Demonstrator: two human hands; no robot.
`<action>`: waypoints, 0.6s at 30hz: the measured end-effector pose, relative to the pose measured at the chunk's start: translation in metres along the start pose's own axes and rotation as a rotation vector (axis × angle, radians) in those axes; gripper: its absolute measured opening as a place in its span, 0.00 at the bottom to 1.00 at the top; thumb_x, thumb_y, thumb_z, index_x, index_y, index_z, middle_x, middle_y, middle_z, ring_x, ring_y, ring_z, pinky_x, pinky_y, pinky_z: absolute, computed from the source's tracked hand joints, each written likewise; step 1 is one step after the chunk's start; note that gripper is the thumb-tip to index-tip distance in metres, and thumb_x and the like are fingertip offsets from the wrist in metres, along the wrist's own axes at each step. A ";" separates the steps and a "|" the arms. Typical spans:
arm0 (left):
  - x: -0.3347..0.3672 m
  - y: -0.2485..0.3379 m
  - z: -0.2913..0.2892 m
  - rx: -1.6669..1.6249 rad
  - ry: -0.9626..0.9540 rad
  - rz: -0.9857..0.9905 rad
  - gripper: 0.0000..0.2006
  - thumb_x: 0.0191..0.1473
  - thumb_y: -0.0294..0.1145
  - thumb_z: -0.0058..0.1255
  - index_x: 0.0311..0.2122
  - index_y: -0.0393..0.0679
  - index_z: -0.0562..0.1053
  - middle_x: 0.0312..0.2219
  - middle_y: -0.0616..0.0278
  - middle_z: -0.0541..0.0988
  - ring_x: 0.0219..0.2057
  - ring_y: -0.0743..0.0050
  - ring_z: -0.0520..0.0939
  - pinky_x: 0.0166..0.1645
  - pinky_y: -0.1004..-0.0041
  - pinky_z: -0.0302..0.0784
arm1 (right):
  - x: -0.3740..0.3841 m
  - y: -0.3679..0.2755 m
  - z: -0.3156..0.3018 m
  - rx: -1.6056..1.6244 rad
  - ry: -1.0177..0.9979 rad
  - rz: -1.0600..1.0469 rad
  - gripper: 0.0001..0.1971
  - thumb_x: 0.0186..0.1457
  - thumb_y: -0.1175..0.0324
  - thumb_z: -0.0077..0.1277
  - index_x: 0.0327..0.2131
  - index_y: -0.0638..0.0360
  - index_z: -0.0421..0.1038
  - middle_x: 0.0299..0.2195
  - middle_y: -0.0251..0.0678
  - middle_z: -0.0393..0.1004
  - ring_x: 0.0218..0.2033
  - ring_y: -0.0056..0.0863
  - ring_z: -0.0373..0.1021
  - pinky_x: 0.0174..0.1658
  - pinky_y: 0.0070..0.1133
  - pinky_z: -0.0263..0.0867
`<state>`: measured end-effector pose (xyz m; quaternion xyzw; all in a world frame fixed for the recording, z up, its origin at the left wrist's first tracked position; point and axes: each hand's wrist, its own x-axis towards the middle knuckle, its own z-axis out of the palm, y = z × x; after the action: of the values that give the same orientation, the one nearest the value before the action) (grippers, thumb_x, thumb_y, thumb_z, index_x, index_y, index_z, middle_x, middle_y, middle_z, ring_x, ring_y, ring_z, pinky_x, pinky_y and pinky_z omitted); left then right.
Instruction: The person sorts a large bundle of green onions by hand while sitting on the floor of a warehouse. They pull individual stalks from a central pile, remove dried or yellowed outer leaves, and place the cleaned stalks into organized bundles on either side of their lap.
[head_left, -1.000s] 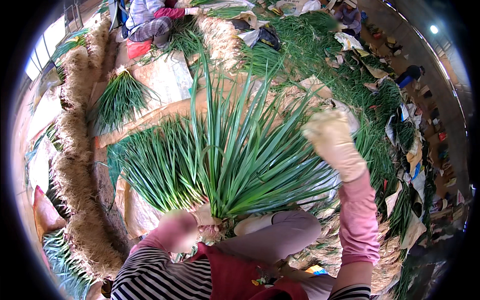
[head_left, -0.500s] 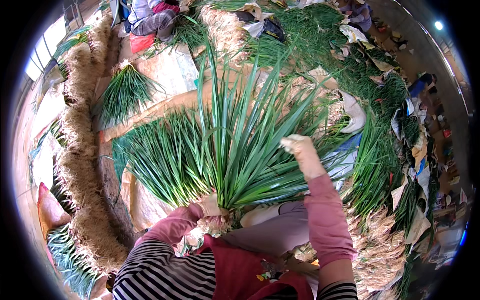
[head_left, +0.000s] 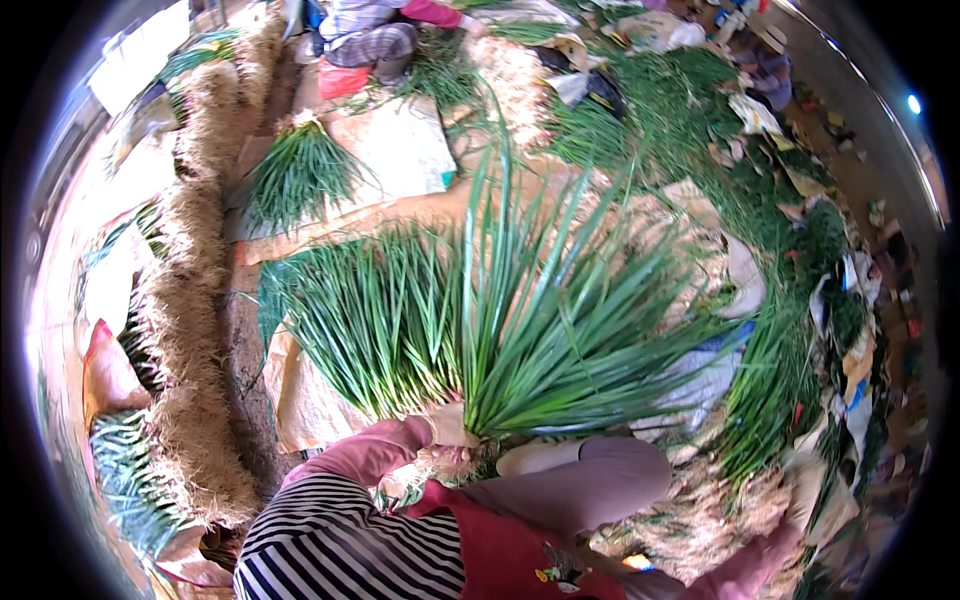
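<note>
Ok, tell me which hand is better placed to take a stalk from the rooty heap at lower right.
Probably the right: the right hand, though blurred, is beside that rooty heap, while the left hand is occupied gripping the fanned green bunch.

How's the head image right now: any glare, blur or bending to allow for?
Head view: left edge washed out; a bright light glares at upper right; right hand blurred at lower right; left hand, gripping the green bunch, reads clearer; lines bow near the dark border.
</note>
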<state>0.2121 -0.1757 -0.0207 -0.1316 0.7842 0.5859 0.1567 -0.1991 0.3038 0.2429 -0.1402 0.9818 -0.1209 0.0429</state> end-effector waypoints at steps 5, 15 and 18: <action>-0.008 -0.008 0.009 -0.034 0.056 -0.026 0.23 0.35 0.30 0.55 0.43 0.39 0.71 0.31 0.51 0.77 0.31 0.61 0.77 0.34 0.67 0.74 | -0.058 -0.121 0.024 0.107 0.028 -0.209 0.20 0.52 0.68 0.50 0.47 0.68 0.68 0.38 0.42 0.76 0.39 0.27 0.72 0.44 0.20 0.66; -0.008 0.013 0.000 -0.042 -0.054 -0.273 0.31 0.36 0.37 0.57 0.50 0.41 0.66 0.40 0.50 0.72 0.40 0.60 0.72 0.45 0.62 0.69 | -0.117 -0.447 0.098 0.167 0.124 -1.330 0.19 0.43 0.67 0.57 0.42 0.53 0.71 0.30 0.32 0.69 0.34 0.32 0.67 0.42 0.29 0.58; 0.013 -0.055 0.014 0.292 -0.084 -0.262 0.40 0.36 0.48 0.59 0.56 0.46 0.61 0.52 0.49 0.65 0.53 0.58 0.65 0.55 0.52 0.62 | -0.109 -0.454 0.120 -0.067 0.314 -1.464 0.02 0.45 0.70 0.50 0.25 0.48 0.71 0.26 0.29 0.66 0.32 0.28 0.65 0.46 0.28 0.53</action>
<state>0.2231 -0.1775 -0.0780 -0.1839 0.8299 0.4453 0.2815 0.0391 -0.1145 0.2458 -0.7400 0.6352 -0.1071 -0.1934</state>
